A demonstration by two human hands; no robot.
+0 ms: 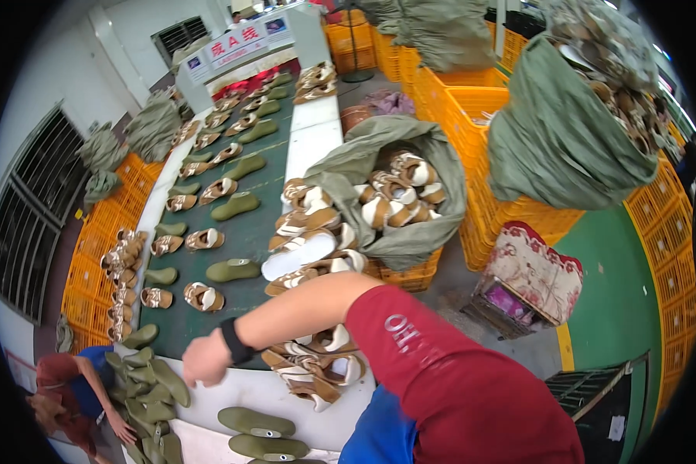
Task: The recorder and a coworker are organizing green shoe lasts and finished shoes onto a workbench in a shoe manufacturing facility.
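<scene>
My right hand (206, 359), with a black band (237, 342) on its wrist, reaches left over the near end of the white table (255, 382). Its fingers look curled in, and nothing shows between them. Just left of the hand is a heap of olive-green shoe lasts (153, 402). Below my forearm lie several brown and white shoes (317, 373); two green lasts (257, 421) rest at the lower edge. No part of my left hand is visible.
A green conveyor belt (174, 309) carries rows of shoes and lasts. A sack of shoes (398, 193) sits on an orange crate to the right, beside a cloth-covered stool (533, 271). At lower left a co-worker's hand (120, 425) touches the last heap.
</scene>
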